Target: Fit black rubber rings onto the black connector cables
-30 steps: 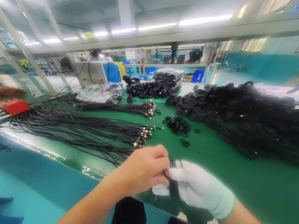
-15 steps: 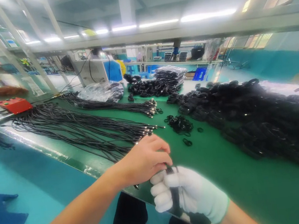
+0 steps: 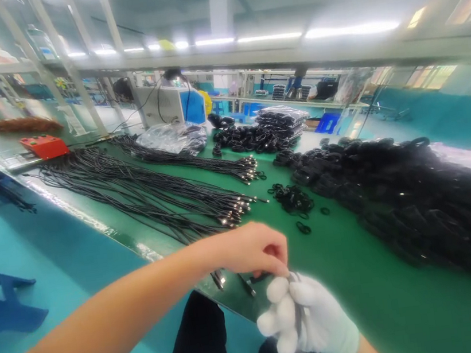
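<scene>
My right hand [image 3: 312, 317], in a white glove, is closed around a folded bundle of black cable [image 3: 299, 310] over the table's near edge. My bare left hand [image 3: 256, 252] is bent over the top of that bundle, its thumb and fingertips pinched against the cable beside the gloved fingers. What exactly lies between those fingertips is partly hidden. Below the left hand, cable ends with metal plugs [image 3: 220, 281] stick out at the table edge. Long straight black cables [image 3: 155, 193] lie to the left, their shiny plugs pointing right.
Small black rings [image 3: 293, 199] lie in a pile on the green tabletop [image 3: 334, 267]. A large heap of coiled black cables [image 3: 415, 193] fills the right. Farther back are a clear plastic bag [image 3: 172, 138], bagged coils [image 3: 282, 118] and a red box [image 3: 44, 146]. A blue stool [image 3: 8, 299] stands left.
The view has swung slightly left. My left hand has turned over the top of the bundle, and the gloved fingers have loosened a little around it. Cable ends now show beneath my left hand.
</scene>
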Action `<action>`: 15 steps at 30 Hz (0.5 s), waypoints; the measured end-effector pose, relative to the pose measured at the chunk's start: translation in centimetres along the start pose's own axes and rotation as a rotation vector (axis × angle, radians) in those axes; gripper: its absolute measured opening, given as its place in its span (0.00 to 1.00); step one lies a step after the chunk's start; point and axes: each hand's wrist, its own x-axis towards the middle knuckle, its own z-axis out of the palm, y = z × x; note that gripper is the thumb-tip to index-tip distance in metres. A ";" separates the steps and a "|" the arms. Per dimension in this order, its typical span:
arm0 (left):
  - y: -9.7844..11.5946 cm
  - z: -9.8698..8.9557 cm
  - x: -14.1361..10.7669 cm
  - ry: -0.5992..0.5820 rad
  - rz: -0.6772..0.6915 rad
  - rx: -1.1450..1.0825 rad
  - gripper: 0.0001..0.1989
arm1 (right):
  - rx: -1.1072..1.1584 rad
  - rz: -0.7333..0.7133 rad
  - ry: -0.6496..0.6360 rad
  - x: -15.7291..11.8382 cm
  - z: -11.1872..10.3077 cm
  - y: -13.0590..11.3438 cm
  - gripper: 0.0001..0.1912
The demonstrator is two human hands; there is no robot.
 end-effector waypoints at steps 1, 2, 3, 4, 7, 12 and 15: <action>-0.3 0.5 -0.2 0.043 -0.007 -0.048 0.04 | -0.028 -0.019 0.004 0.0 0.0 0.0 0.18; -0.5 1.0 -0.4 0.086 -0.007 -0.083 0.04 | -0.057 -0.042 0.002 0.0 0.0 0.1 0.18; -0.6 1.3 -0.7 0.127 -0.002 -0.106 0.04 | -0.078 -0.065 -0.008 0.1 0.1 0.1 0.18; -0.7 1.6 -0.9 0.166 0.006 -0.119 0.04 | -0.089 -0.086 -0.024 0.1 0.2 0.0 0.18; -0.4 1.9 -1.4 0.256 0.017 -0.132 0.04 | -0.075 -0.125 -0.067 0.4 0.7 -0.3 0.17; -0.1 2.1 -1.5 0.269 -0.026 -0.213 0.06 | -0.081 -0.100 -0.104 0.5 0.9 -0.5 0.17; -0.3 2.7 -1.2 0.266 -0.033 -0.281 0.07 | -0.025 -0.099 -0.132 0.4 0.3 -0.4 0.15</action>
